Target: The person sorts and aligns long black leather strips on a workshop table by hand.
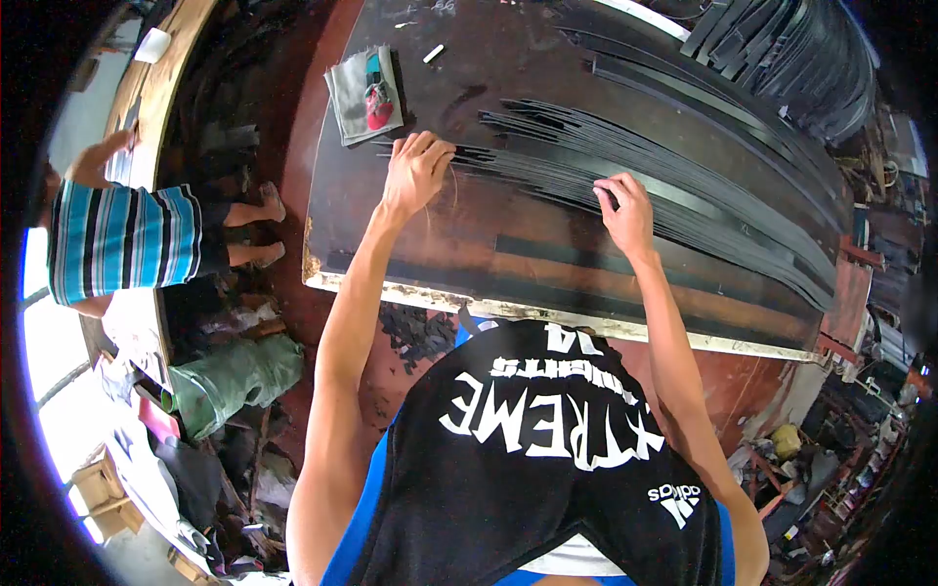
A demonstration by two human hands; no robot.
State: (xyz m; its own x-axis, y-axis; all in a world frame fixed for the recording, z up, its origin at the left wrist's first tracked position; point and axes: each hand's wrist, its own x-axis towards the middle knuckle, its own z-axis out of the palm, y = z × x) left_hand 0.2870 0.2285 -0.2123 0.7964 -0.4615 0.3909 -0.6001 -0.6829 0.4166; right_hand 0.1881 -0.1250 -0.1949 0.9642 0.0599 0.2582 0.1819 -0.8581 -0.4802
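Note:
Long, thin black strips [684,200] lie in a loose bundle across the dark tabletop, their left ends uneven. My left hand [418,174] is closed at the tips of the nearest strips, fingers bent down and pinching a strip end. A fine pale thread or loose fibre hangs by that hand. Farther right, my right hand [627,210] is held over the near edge of the bundle with thumb and fingertips together. Whatever lies between those fingertips is too small to make out.
Beyond my left hand, a folded grey cloth [344,98] carries a red and teal item [376,98]. A white stick [434,54] lies nearby. More black strips [791,59] are heaped at the far right. A person in a striped shirt [127,242] stands at a bench left.

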